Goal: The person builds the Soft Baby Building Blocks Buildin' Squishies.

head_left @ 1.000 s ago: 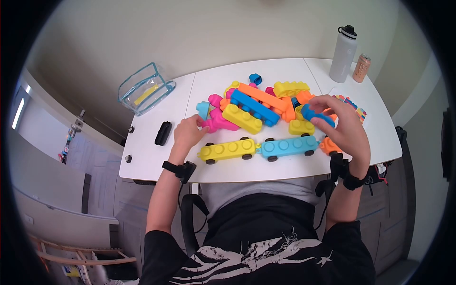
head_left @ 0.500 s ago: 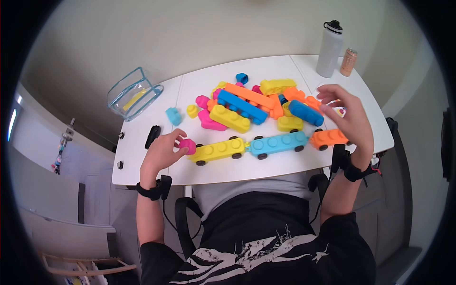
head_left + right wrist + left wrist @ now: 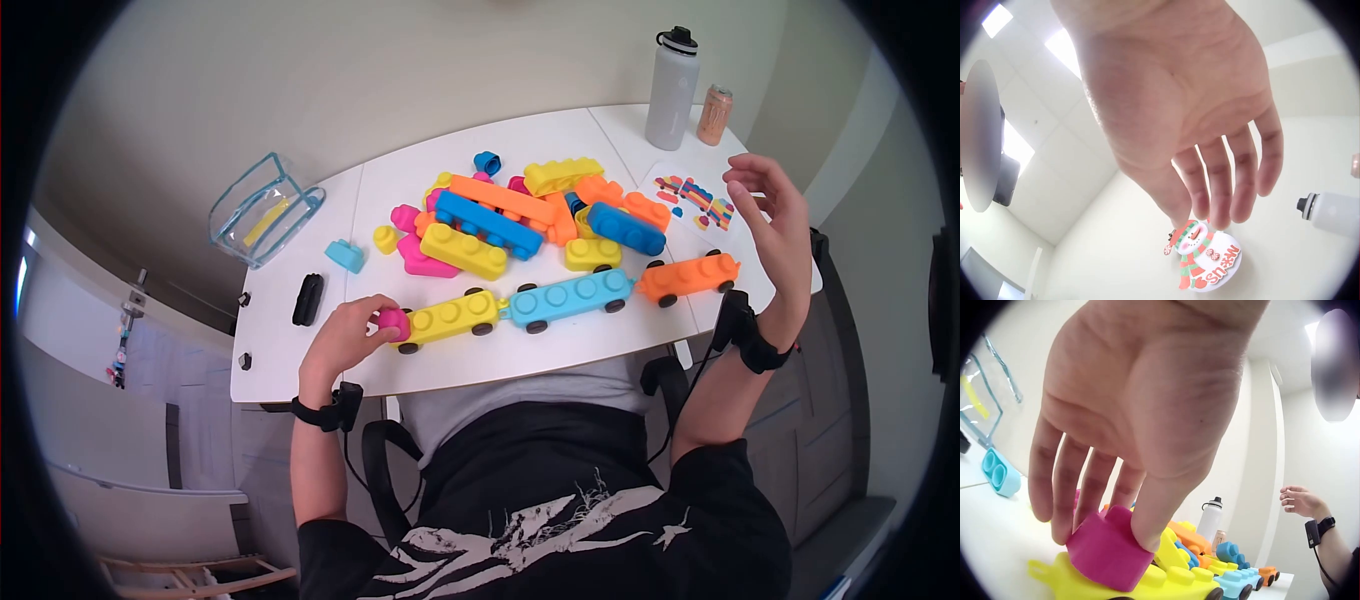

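Note:
My left hand (image 3: 345, 338) pinches a pink building block (image 3: 1110, 550) between thumb and fingers. That block sits over the left end of a yellow wheeled block car (image 3: 452, 317), overlapping its studs in the left wrist view. Joined in a row to the right are a light blue car (image 3: 568, 299) and an orange car (image 3: 690, 277), both on black wheels. My right hand (image 3: 782, 225) is raised over the table's right side, fingers loosely bent and holding nothing. A picture sheet (image 3: 690, 200) of coloured blocks lies nearest to it.
Behind the cars lies a pile of blocks, with a blue block (image 3: 626, 229) at its right. A light blue block (image 3: 345, 256), black case (image 3: 308, 299) and clear bag (image 3: 265, 212) are at left. A bottle (image 3: 672, 95) and can (image 3: 715, 115) stand at back right.
My left hand has brought the pink block from the pile's left edge onto the yellow car's left end. My right hand has moved right, away from the pile. The head view has shifted.

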The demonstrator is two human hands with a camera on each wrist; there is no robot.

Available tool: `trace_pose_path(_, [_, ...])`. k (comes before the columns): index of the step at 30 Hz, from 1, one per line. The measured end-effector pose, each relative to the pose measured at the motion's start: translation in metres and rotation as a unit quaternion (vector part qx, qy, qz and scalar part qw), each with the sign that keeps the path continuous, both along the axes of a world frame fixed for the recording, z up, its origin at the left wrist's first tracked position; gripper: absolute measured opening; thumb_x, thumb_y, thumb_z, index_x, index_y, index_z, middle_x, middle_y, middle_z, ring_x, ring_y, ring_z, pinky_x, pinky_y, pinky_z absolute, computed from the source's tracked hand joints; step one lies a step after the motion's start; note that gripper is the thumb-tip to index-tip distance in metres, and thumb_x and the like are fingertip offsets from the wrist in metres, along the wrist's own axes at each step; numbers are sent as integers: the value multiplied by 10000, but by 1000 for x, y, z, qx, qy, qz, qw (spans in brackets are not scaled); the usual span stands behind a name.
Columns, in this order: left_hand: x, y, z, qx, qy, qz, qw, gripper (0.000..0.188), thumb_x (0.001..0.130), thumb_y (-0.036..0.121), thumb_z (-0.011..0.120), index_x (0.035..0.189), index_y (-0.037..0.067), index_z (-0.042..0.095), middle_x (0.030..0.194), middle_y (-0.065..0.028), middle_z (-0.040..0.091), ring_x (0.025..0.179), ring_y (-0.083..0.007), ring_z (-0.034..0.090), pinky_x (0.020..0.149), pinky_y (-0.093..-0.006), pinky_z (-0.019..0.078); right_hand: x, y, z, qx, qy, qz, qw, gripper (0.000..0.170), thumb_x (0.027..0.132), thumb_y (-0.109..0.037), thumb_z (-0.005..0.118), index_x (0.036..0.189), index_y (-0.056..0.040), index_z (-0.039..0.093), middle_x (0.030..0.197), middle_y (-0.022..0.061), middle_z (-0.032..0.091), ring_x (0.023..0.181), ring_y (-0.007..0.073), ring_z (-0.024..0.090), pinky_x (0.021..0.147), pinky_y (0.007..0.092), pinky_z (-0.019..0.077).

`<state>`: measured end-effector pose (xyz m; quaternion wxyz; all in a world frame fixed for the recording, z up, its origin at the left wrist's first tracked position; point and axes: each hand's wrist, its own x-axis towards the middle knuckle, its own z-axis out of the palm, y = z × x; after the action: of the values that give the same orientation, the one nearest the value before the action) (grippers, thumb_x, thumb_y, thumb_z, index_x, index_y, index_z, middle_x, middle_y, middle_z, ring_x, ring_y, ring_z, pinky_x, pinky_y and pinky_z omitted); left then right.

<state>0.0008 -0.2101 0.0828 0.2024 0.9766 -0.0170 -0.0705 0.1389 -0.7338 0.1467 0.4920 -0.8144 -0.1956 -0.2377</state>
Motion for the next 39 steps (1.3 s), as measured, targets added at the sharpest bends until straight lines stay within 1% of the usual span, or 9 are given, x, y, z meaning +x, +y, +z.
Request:
trace_pose_path(5, [0, 7, -11, -52, 19, 23, 998, 369, 941, 146, 805, 1280, 50, 698, 1160, -127, 791, 1080, -285, 765, 968, -390, 597, 1, 11, -2, -14, 19, 23, 999, 288, 1013, -209, 741, 1244, -39, 714, 1056, 61, 758, 1022, 143, 713, 887, 314, 549])
trace_pose_path(15, [10, 13, 9, 23, -11, -3, 1000, 388, 988, 265, 773, 1279, 26, 678, 1211, -165, 776, 1109, -337, 762, 963, -430, 591, 3, 22, -4, -50, 46, 62, 996, 301, 1001, -197, 736, 1256, -40, 706, 1059, 77, 759, 994, 161, 712, 898, 320, 552])
trace_pose_path(18, [35, 11, 21, -3, -37, -23, 999, 334, 978, 222, 783, 1243, 32, 711, 1171, -127, 786, 1033, -271, 775, 923, -400, 595, 3, 23, -3, -46, 50, 64, 996, 301, 1000, -194, 736, 1256, -38, 706, 1050, 81, 761, 993, 165, 712, 904, 324, 554])
trace_pose_path(23, [82, 16, 16, 54, -68, -5, 996, 305, 964, 206, 788, 1211, 42, 715, 1154, -109, 791, 1010, -269, 771, 888, -413, 597, 2, 23, -2, -47, 50, 60, 996, 298, 1001, -191, 735, 1253, -34, 704, 1045, 88, 765, 1000, 168, 717, 904, 325, 556])
trace_pose_path(25, [100, 27, 8, 130, -39, 23, 990, 336, 946, 203, 803, 1237, 60, 713, 1147, -110, 790, 1033, -271, 763, 894, -412, 598, 3, 22, -2, -48, 52, 57, 996, 298, 1001, -190, 735, 1252, -32, 704, 1046, 90, 768, 1004, 170, 720, 903, 325, 558])
trace_pose_path(29, [133, 47, -14, 110, -13, 21, 994, 375, 922, 173, 824, 1265, 80, 706, 1134, -116, 784, 1027, -290, 757, 912, -412, 599, 4, 20, -3, -48, 51, 58, 996, 295, 1005, -189, 736, 1251, -30, 701, 1055, 99, 776, 1009, 177, 728, 902, 328, 564])
trace_pose_path(31, [142, 49, -24, 56, 6, -3, 998, 413, 870, 151, 850, 1259, 117, 719, 1180, -116, 770, 1104, -302, 734, 948, -423, 590, 5, 21, -4, -49, 48, 58, 996, 296, 1006, -189, 737, 1252, -30, 700, 1059, 101, 779, 1009, 178, 729, 903, 328, 566])
trace_pose_path(35, [141, 40, -22, 57, -46, -75, 994, 467, 805, 72, 871, 1244, 92, 714, 1160, -120, 739, 1139, -309, 697, 974, -423, 580, 4, 21, -4, -52, 52, 69, 995, 306, 1005, -186, 738, 1266, -32, 696, 1067, 103, 779, 1011, 173, 720, 898, 326, 561])
trace_pose_path(39, [137, 31, -7, 63, 67, -118, 989, 566, 766, 90, 901, 1288, 85, 682, 1249, -93, 676, 1138, -261, 663, 1010, -398, 560, 4, 25, -4, -71, 52, 74, 993, 321, 998, -179, 744, 1277, -28, 692, 1085, 98, 774, 989, 165, 702, 887, 321, 551])
